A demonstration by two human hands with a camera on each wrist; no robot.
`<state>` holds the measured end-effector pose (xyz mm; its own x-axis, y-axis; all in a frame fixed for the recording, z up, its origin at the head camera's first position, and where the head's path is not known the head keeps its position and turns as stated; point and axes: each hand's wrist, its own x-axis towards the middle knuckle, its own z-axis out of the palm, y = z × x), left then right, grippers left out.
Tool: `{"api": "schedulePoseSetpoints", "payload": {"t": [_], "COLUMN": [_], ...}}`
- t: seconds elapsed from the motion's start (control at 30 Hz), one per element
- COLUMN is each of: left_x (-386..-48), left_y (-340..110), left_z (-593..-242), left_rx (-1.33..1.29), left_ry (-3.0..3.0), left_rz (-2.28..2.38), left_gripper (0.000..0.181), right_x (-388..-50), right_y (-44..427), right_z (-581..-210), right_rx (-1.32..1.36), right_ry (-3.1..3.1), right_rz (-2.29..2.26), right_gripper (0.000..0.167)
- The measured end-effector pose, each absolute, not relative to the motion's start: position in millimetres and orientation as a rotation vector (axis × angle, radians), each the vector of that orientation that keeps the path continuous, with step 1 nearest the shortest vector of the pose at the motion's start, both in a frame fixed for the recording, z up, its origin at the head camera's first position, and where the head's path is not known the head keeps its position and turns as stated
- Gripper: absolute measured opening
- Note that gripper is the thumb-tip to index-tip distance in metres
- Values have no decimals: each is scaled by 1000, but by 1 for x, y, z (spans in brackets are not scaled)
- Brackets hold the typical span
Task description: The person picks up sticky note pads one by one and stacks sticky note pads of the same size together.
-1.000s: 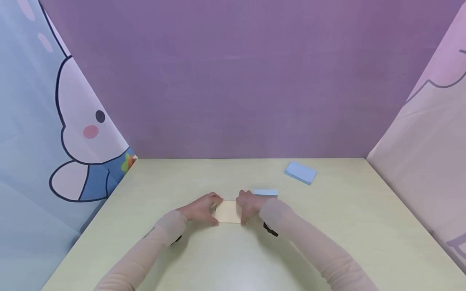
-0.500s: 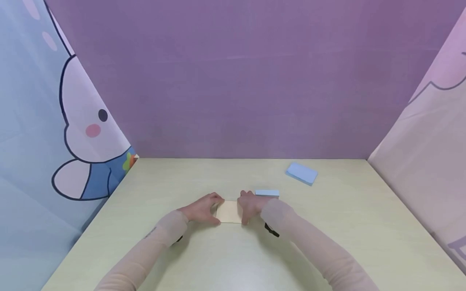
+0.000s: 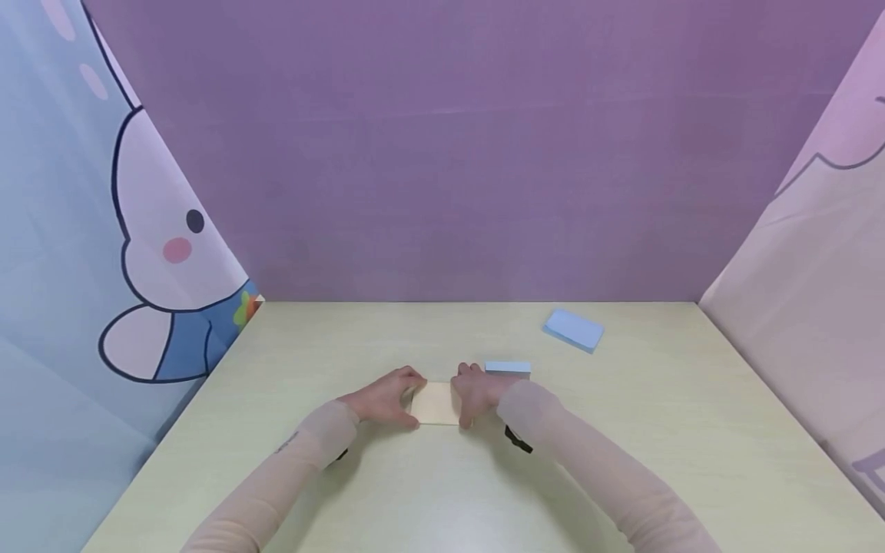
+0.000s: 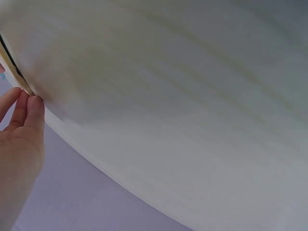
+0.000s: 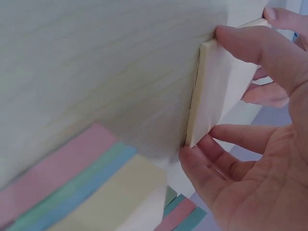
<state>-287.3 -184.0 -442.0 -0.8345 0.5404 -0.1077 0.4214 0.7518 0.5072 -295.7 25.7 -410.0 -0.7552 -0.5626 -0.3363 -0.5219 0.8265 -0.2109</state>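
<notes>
A thin cream-yellow sticky note pad lies flat on the table, between the two hands. My left hand holds its left end, thumb at the near corner and fingers at the far one. At the opposite end my right hand grips the near and far edges the same way. The right wrist view shows the pad's side edge between thumb and fingertips. Only a sliver of pad shows in the left wrist view, beside the left fingertips.
Just beyond the right hand stands a block with a light blue top. Farther back and right lies another light blue block, turned at an angle. A layered stack in pink, green, blue and yellow shows close up. A purple backdrop rises behind the table.
</notes>
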Motion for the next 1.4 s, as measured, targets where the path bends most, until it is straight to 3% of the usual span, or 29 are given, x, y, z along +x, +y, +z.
{"api": "schedulePoseSetpoints", "payload": {"t": [0.37,0.73,1.0,1.4], "left_x": [-286,-284,-284,-283], "left_y": [-189,-192,-191,-186], "left_z": [-443,-445,-443,-442], "left_rx": [709,681,710,715], "left_ry": [2702,2705,2707,2709], "left_rz": [733,709,682,696], "left_gripper": [67,74,75,75], "right_x": [-295,-299,-324,-390], "right_y": [25,86,153,233], "right_z": [-400,-381,-399,-415], "right_rx": [-1034,-1175,-1016,-696], "right_ry": [2588,2600,2765,2966], "right_rz": [-347,-789,-997,-724], "right_gripper": [67,41,30,27]}}
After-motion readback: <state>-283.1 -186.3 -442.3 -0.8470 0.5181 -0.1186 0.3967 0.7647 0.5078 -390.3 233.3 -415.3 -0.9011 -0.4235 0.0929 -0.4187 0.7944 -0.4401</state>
